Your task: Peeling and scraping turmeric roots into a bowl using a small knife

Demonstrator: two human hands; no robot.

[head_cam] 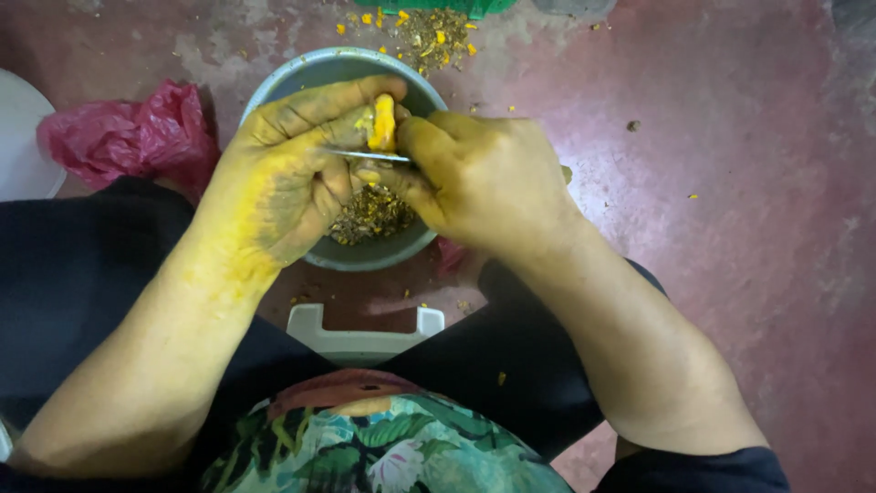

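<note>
I see my left hand (283,173) closed around a small yellow root piece (382,121), probably peeled turmeric, at 12 o'clock above the grey bowl (274,84) of peelings (370,215). My right hand (484,178) is clamped on a thin knife blade (365,155) which touches the root at its lower end. I judge the piece light, firm, and slippery from juice, so it is best pinched at both ends. A pink plastic bag (128,137) lies at 9 o'clock.

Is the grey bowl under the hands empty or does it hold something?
Not empty: the grey bowl holds a heap of brownish peelings, seen between the left hand and right hand.
</note>
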